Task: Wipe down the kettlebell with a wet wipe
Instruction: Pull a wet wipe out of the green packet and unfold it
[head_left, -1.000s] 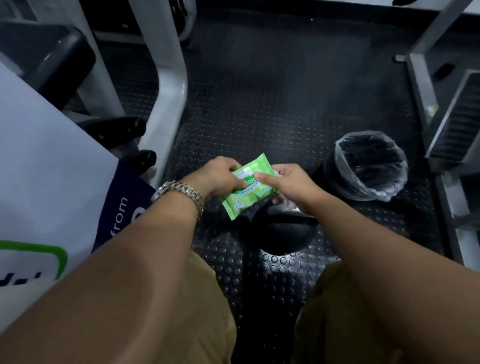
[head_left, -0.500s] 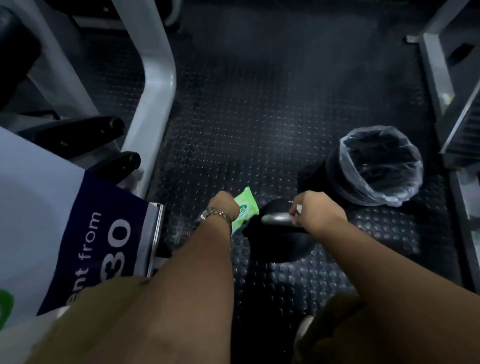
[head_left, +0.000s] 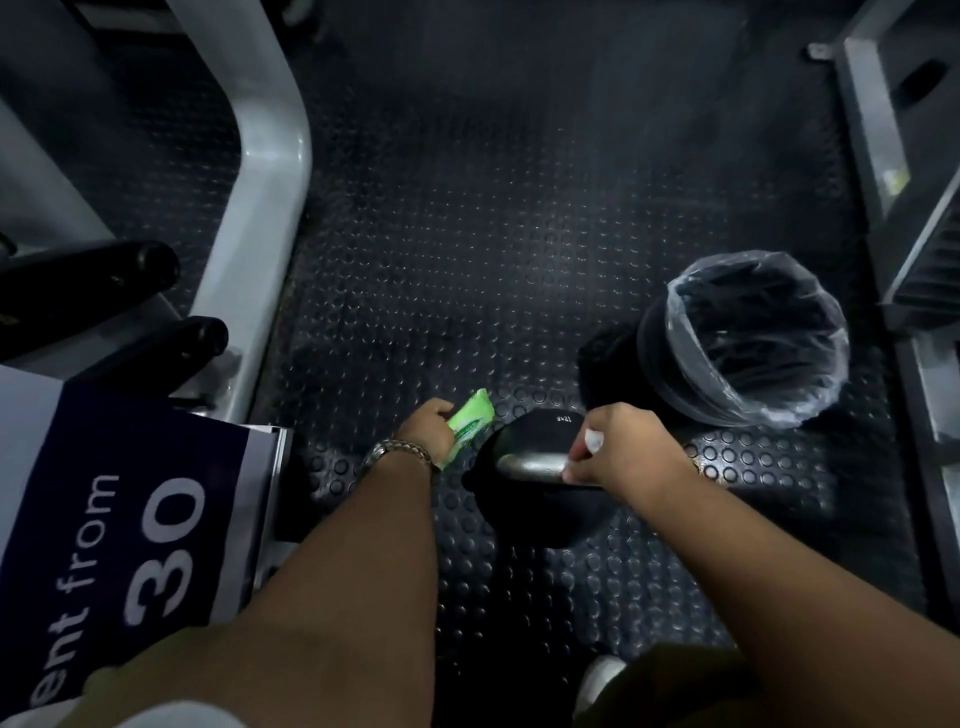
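Blue banner at left reads "…ent from 30". Kettlebell sits on the studded floor btwn both forearms, steel handle running left-right; R hand pinches a white wet wipe on the handle's right end, so the bare bar lies to its left. L hand grips green wipes pack beside it; print unreadable.

This is a gym floor. Black studded rubber matting covers the ground, a grey steel machine frame rises at the left with two black padded bars beside it, and more grey equipment stands at the far right. A black kettlebell sits near centre, beside a bag-lined bin. A promotional banner (reading "from 30") leans at the near left.
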